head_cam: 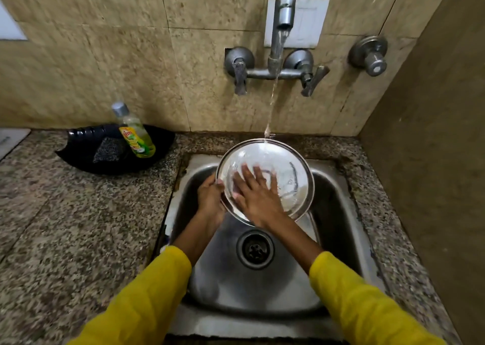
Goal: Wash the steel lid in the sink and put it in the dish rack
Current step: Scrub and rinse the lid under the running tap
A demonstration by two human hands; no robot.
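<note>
Over the sink: the steel lid (273, 166) is held tilted above the basin of the sink (338, 213), its hollow side turned toward the person and its far rim right under the stream.
Water: a thin stream from the tap (284, 6) lands on the lid's top edge and runs down its face.
Lid, feel: thin pressed steel, so I would judge it light and stiff; it will not bend or break, though it could dent or clatter if it drops into the basin.
Lid, grip: wet and shiny, so probably slick; the rolled rim looks like the safest place to pinch, thumb on one face and fingers behind.
Left hand (210, 195): closed on the lid's left rim, thumb over the edge at the front, fingers hidden behind; it carries the weight.
Right hand (256, 195): open and flat, fingers spread, palm pressed on the inner face; it grasps nothing, and the blur suggests a rubbing stroke.
Sleeves: yellow, pushed back clear of the water.
Surface (78, 226): speckled stone to the left carries a black tray (78, 158) with a scrubber (109, 149) and a bottle of dish soap (136, 132), all well apart from the hands.
Dish rack: nowhere in view, so I cannot tell where the lid will go.
Stage: seemingly rinsing by hand, with the move to the rack not yet done.
Risk: a one-handed hold on wet steel may slip.
</note>
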